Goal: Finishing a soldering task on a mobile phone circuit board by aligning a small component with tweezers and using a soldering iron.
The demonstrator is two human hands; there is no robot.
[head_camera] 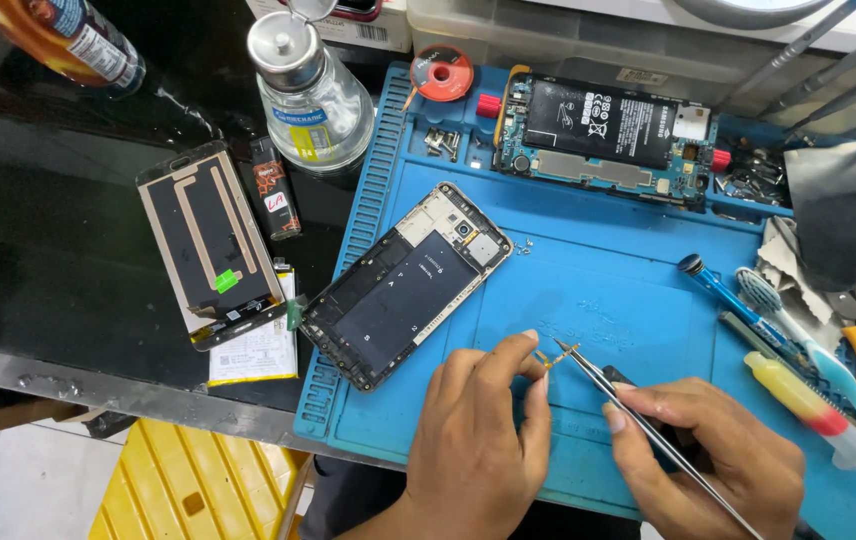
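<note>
Hands low in frame, both resting on the blue work mat (638, 300). Left hand (478, 440) knuckles up, thumb and forefinger pressed together on a small gold-coloured part (545, 358). Right hand (713, 455) palm-side down, fingers closed around metal tweezers (638, 418), held like a pen; tips point up-left and meet the same gold part (568, 349). The part sits just above the mat, near its front middle, between the two hands.

Count, as visible:
- 1 opened phone frame (406, 285), lying diagonally on the mat's left half, just above the left hand
- 1 phone body with battery and circuit board exposed (603, 140), at the mat's far edge
- 1 detached screen panel (210, 242), face down on the dark table, left of the mat
- 1 clear liquid bottle with metal cap (310, 95)
- 1 toothbrush (798, 335) and 1 blue-handled screwdriver (733, 300), right of the mat
- 1 yellow stool (198, 485) below the table edge
</note>
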